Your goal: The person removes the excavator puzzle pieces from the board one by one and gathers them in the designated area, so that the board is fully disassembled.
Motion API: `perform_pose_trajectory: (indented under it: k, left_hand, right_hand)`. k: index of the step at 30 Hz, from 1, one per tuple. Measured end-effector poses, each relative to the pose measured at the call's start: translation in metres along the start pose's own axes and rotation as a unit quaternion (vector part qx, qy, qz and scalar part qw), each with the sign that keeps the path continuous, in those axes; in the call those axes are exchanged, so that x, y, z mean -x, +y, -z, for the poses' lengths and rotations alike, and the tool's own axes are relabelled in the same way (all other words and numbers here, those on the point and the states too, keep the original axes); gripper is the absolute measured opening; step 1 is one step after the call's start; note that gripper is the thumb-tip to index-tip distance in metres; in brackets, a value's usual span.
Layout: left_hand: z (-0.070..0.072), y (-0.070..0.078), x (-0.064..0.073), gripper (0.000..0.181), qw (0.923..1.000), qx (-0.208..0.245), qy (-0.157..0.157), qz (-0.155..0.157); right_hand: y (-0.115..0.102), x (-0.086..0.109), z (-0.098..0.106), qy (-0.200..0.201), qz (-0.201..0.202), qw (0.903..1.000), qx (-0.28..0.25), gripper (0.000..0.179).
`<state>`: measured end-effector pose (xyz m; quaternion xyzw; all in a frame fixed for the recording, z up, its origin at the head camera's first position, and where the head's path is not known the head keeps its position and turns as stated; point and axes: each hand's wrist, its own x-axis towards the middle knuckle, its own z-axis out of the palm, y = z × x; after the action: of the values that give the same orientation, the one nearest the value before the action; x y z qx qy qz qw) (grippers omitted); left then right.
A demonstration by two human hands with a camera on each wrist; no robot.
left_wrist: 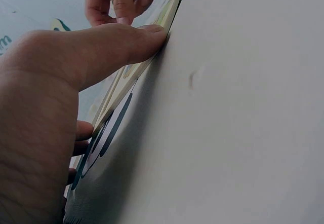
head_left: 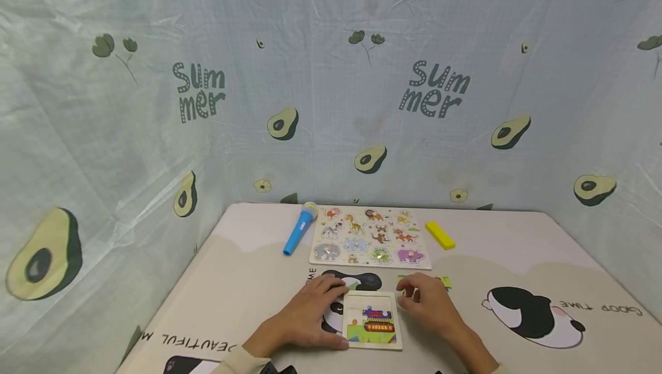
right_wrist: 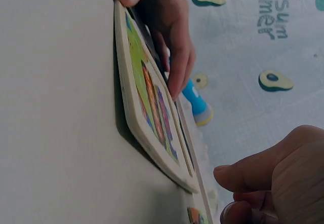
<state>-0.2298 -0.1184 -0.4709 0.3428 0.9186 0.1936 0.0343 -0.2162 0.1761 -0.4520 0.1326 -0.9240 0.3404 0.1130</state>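
Observation:
A small jigsaw puzzle board (head_left: pixel 372 346) with a pale raised frame lies in front of me, partly filled with pieces showing a colourful vehicle on green ground. My left hand (head_left: pixel 310 319) grips it along its left side, thumb at the near corner, fingertips at the far corner. The thumb on the near edge shows in the left wrist view. My right hand (head_left: pixel 429 305) hovers beside the board's right edge, fingers loosely bent, and no piece shows between them. Just beyond it lie loose green puzzle pieces (head_left: pixel 446 283), partly hidden by that hand.
Behind the board lies a wooden animal peg puzzle (head_left: pixel 369 236). A blue toy microphone (head_left: pixel 297 233) rests at its left, and a yellow block (head_left: pixel 440 235) at its right. A printed curtain (head_left: pixel 331 75) hangs behind the table (head_left: pixel 248 293).

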Motion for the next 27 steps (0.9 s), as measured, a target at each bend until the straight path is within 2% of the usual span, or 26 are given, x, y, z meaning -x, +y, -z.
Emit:
perform_pose_trajectory:
  k: [4,8,13,27]
  left_hand:
    - [0.002,0.0,-0.002,0.098,1.0,0.002,0.002,0.004]
    - [0.002,0.001,-0.002,0.098,1.0,0.003,0.001,0.004]
    - [0.001,0.0,-0.002,0.098,1.0,0.002,0.003,0.001]
    - [-0.001,0.001,-0.003,0.098,1.0,0.001,0.005,0.005]
  right_hand:
    - [-0.014,0.002,-0.005,-0.029,0.037,0.9988,-0.014,0.017]
    - [-0.024,0.005,-0.011,-0.083,0.062,0.9938,-0.042,0.016]
    - [-0.032,0.008,-0.019,-0.134,0.057,0.9882,-0.048,0.021]
    - [-0.035,0.014,-0.03,-0.123,0.039,0.9914,-0.022,0.033]
